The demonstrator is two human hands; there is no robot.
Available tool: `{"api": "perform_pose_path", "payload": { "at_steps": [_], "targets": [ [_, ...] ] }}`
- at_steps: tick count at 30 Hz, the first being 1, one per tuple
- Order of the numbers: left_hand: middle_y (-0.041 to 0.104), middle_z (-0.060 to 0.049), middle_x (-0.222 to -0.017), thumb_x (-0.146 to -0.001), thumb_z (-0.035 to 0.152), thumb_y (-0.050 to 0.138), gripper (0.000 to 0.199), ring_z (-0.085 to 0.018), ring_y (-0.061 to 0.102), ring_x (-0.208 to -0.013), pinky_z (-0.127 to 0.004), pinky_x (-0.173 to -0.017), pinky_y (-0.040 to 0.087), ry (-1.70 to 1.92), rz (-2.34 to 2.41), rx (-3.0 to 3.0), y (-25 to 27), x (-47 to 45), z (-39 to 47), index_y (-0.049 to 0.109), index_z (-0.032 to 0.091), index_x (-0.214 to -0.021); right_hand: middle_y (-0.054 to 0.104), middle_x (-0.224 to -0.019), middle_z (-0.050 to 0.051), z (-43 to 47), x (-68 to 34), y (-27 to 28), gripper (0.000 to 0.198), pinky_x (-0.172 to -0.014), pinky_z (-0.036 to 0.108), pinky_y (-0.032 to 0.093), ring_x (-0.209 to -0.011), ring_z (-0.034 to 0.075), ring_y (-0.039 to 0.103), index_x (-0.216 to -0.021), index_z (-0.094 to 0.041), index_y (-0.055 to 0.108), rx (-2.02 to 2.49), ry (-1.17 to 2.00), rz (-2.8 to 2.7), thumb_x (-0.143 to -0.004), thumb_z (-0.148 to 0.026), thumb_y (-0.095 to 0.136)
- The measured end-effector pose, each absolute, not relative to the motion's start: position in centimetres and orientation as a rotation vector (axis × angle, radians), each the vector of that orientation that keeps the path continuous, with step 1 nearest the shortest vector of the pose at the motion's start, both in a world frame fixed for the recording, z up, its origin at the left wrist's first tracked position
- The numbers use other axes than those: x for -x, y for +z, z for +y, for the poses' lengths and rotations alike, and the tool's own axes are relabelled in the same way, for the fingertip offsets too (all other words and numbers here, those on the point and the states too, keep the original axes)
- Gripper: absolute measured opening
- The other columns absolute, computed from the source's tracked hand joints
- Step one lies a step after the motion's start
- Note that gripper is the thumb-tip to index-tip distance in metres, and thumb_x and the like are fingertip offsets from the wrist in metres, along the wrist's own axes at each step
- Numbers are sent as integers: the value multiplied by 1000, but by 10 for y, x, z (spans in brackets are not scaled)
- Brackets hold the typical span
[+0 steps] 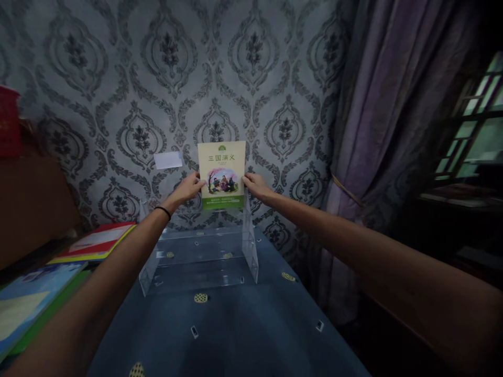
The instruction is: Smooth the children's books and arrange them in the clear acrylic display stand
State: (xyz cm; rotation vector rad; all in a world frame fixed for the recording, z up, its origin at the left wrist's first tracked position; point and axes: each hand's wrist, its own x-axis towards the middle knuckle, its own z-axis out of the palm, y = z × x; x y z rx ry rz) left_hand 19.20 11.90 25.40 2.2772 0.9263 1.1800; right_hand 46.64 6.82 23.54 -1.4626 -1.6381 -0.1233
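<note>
The book stood upright between the two hands, its long axis close to vertical, its front cover facing the wearer and the title end up. It was a flat, thin-looking rectangle with a paper cover, pale cream over most of its face, with a green band along the bottom. Green Chinese characters ran above the grip; level with it and just below was a painted scene of figures beneath a pink-blossomed tree (the smallest lettering was too fine to read).

The left hand pinched one side edge and the right hand the opposite one, each with its thumb at the cover's margin. A black band circled the left wrist.

Below the grip stood a clear, glossy plastic rack with stepped tiers and notched side panels; whether the book's lower edge touched it could not be told. Under that spread a dark blue tablecloth printed with yellow spotted shapes. Beyond the grip rose damask-patterned wallpaper, with a white card against it just left of the book. Well right of the grip hung a folded purple-grey curtain; to the left and nearer lay glossy, bright-covered books.
</note>
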Motion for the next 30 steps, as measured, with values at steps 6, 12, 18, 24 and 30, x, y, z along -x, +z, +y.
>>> {"api": "perform_pose_path", "payload": {
  "at_steps": [6, 12, 18, 24, 30],
  "targets": [
    [70, -4, -84, -90, 22, 54, 15, -16, 66, -73, -21, -56, 49, 1088, 959, -2309, 257, -193, 120, 62, 15, -100, 61, -71, 2, 70, -466, 235, 25, -66, 28, 42, -74, 20, 54, -70, -21, 56, 1448, -128, -1624, -87, -35, 44],
    [67, -3, -74, -92, 27, 51, 21, -16, 63, -69, -22, -57, 48, 1108, 1013, -2338, 257, -198, 127, 62, 15, -80, 53, -64, 0, 75, -465, 235, 24, -65, 28, 40, -70, 19, 49, -63, -23, 49, 1449, -145, -1596, -84, -35, 45],
    [64, -1, -72, -92, 26, 50, 19, -15, 61, -68, -19, -53, 45, 1130, 1023, -2345, 256, -199, 128, 60, 16, -80, 56, -67, 1, 73, -463, 232, 25, -66, 30, 42, -71, 20, 52, -66, -22, 51, 1443, -140, -1574, -85, -36, 43],
    [67, -5, -81, -92, 29, 48, 21, -18, 64, -74, -23, -56, 48, 1116, 1034, -2351, 255, -197, 124, 62, 14, -87, 56, -65, 1, 70, -464, 231, 28, -66, 28, 44, -72, 20, 53, -67, -23, 52, 1439, -113, -1570, -86, -40, 42],
    [69, -7, -85, -94, 31, 46, 25, -19, 66, -77, -24, -59, 50, 1107, 1051, -2363, 256, -196, 121, 63, 14, -94, 56, -64, 2, 65, -465, 229, 30, -62, 28, 45, -68, 19, 54, -69, -22, 55, 1442, -79, -1546, -87, -42, 42]
  ]
}}
